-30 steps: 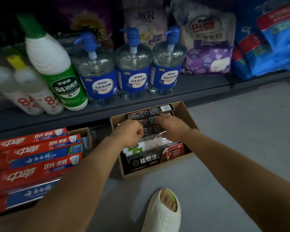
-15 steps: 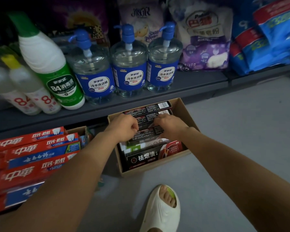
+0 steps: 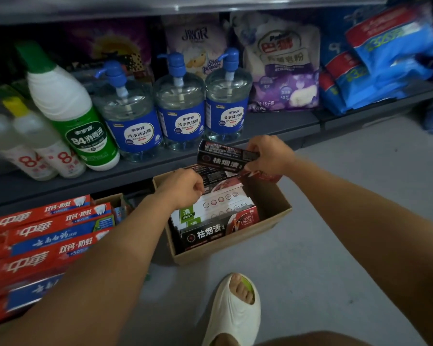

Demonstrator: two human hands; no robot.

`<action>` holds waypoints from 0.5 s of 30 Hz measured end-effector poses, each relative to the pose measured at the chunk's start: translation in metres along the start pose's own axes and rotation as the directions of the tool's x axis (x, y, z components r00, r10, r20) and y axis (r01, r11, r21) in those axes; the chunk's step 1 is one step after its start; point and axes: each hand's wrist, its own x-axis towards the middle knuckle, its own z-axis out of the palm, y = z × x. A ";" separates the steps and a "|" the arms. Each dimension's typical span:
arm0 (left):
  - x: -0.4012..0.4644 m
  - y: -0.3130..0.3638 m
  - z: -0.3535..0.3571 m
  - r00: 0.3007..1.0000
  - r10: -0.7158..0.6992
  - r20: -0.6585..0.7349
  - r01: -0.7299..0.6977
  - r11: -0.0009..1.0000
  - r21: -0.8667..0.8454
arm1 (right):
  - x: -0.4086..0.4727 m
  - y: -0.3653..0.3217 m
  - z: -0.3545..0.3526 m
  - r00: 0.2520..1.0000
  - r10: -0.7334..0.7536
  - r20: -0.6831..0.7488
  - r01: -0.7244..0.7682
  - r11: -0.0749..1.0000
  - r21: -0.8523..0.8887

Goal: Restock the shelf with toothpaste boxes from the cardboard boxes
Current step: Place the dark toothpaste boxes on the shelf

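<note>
A: Where did the black toothpaste boxes (image 3: 220, 158) sit relative to the hands?

B: Clamped in the right hand (image 3: 269, 156), lifted just above the far rim of the cardboard box (image 3: 268, 213). Their long axis ran nine to three, the free end pointing to nine o'clock. Fingers curled round the right-hand end.

A: And the left hand (image 3: 183, 188)?

B: Lower, toward seven o'clock from the held boxes, knuckles over the carton's far-left corner. Fingers were curled at the end of more black boxes lying there; whether they actually gripped one, I could not tell. The two hands were apart.

A: Nearest hand for the placement, then?

B: The right, since it already carried the load. My judgement: the move turned on swinging that long axis clear of what stood at twelve o'clock.

A: Which was?

B: Three pump bottles (image 3: 180, 113) on the shelf (image 3: 60, 181), just beyond the held boxes. A green-labelled bleach bottle (image 3: 73, 116) at ten. Red toothpaste cartons (image 3: 40, 236) stacked at eight. Powder bags (image 3: 283, 66) at one.

A: Left in the carton?

B: White, green and black boxes, packed side by side.
</note>
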 end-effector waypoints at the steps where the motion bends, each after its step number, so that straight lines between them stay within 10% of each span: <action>1: 0.002 0.001 0.002 1.000 -0.003 0.007 0.003 1.000 0.000 | 0.002 0.002 -0.005 1.000 0.012 -0.019 -0.012 1.000 0.007; 15: 0.056 0.001 0.030 0.999 -0.044 -0.018 0.046 0.991 0.128 | 0.037 0.014 -0.013 0.994 0.058 -0.093 -0.051 0.996 0.075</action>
